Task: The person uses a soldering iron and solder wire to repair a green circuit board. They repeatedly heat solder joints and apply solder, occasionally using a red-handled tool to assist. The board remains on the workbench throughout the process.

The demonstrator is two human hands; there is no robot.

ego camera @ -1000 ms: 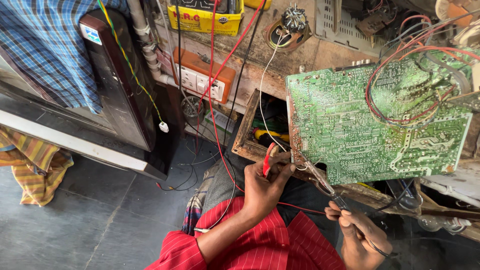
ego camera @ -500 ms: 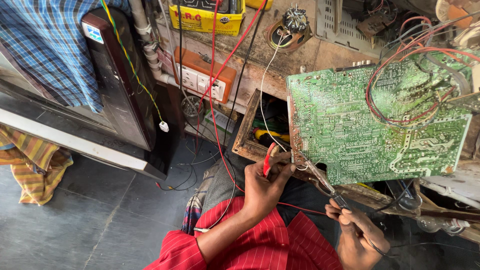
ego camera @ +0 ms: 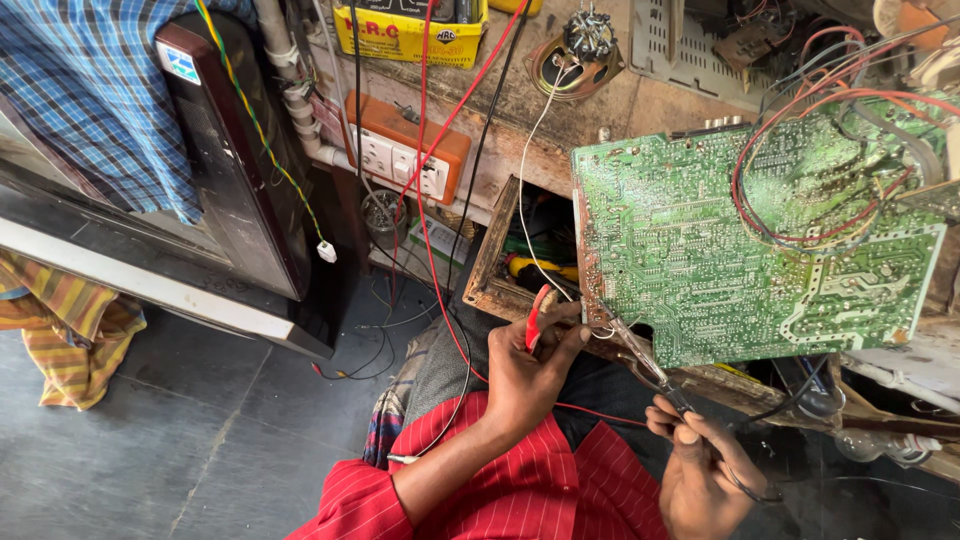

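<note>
The left hand (ego camera: pixel 535 375) has its grip closed on a small red-handled tool (ego camera: pixel 537 317), the handles poking up between thumb and fingers, and it rests at the lower left corner of the green circuit board (ego camera: pixel 700 260). The right hand (ego camera: pixel 705 470) is pinched narrow around the handle of a soldering iron (ego camera: pixel 650 370), held like a pen; the iron's thin shaft slants up and left so that its tip meets the board's lower left corner, just beside the left hand. A dark cord trails from the iron past the right wrist.

The circuit board stands tilted with its solder side toward the camera, leaning on the edge of the wooden desk (ego camera: pixel 600 110). A loop of red and black wires (ego camera: pixel 810 170) hangs over its upper right part. Behind the board's left edge is an open wooden drawer (ego camera: pixel 500 260) holding tools, one with a yellow handle.

Further up the desk sit an orange switch and socket box (ego camera: pixel 410 155), a yellow box (ego camera: pixel 405 35) and a small round speaker (ego camera: pixel 565 65). Red and black leads (ego camera: pixel 430 200) run down past the socket box toward the person's lap. Red striped sleeves cover both forearms. To the left, a dark television set (ego camera: pixel 230 170) leans under a blue checked cloth (ego camera: pixel 90 90), and a striped orange cloth (ego camera: pixel 70 330) lies on the grey floor.
</note>
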